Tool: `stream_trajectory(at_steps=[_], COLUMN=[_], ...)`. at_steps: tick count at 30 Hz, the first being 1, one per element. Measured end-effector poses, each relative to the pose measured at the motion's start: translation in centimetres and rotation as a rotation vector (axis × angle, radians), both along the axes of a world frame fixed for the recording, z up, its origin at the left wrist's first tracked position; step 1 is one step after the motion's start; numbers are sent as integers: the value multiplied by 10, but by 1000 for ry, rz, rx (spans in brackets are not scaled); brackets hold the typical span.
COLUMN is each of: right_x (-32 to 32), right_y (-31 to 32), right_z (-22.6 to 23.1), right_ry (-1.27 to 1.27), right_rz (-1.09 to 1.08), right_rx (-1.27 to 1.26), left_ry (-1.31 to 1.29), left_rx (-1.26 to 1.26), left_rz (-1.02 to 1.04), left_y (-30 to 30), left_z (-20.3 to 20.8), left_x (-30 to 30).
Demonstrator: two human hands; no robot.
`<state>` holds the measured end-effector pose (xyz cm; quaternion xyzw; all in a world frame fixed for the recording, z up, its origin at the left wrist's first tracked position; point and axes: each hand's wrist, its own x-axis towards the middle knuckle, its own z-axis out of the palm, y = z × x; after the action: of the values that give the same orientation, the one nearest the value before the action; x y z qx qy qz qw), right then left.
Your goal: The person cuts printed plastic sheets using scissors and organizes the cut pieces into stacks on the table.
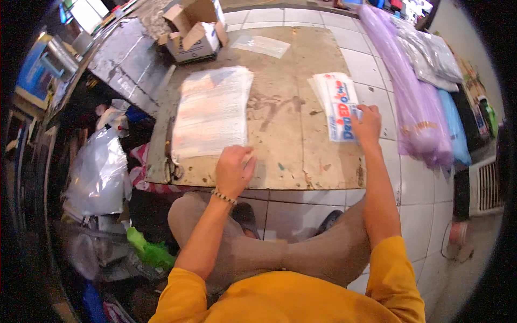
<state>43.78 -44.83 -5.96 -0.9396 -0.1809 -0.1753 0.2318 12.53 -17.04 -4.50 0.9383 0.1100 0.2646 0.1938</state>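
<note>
Outermost, a floor (423, 185) of pale square tiles is shown, crossed by grey joints. On it a brown, stained board (274, 167) is set before the seated person, its surface marked with dark smears and flecks. Along the right side, a long purple plastic-wrapped bundle (423, 116) is laid on the tiles. At the board's far left corner, an open cardboard carton (194, 43) is placed, flaps raised. On the board's left half, a thick stack of thin whitish sheets (210, 113), faintly printed, is laid. On the right half, a smaller pile of white printed sheets (340, 107), lettered in red and blue, is spread slightly askew at its far left corner. Near the far edge, a flat clear packet (261, 46) is found. The right hand (368, 123) is placed at the smaller pile's right edge, fingers bent; whether a sheet is pinched cannot be told. The left hand (235, 169) is held at the large stack's near right corner, fingers loosely curled; contact cannot be told. On the left wrist a beaded bracelet (224, 197) is worn.
</note>
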Motion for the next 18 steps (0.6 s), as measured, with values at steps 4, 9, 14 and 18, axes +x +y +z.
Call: stream_trajectory(at_steps=[4,9,14,18], right_x=[-14,-38,-87,-126], right_y=[7,38,82,103], right_z=[11,5,1,-5], right_ry=[-160,-141,-90,-13], right_rz=[96,498,762,937], right_rx=[72,257,310,253], left_ry=[-27,473,389,390], left_rx=[133,55,190,221], left_rz=[179,302,123,-16], left_y=[22,26,51,69], left_z=[10,8,-1,11], left_x=[19,21,8,4])
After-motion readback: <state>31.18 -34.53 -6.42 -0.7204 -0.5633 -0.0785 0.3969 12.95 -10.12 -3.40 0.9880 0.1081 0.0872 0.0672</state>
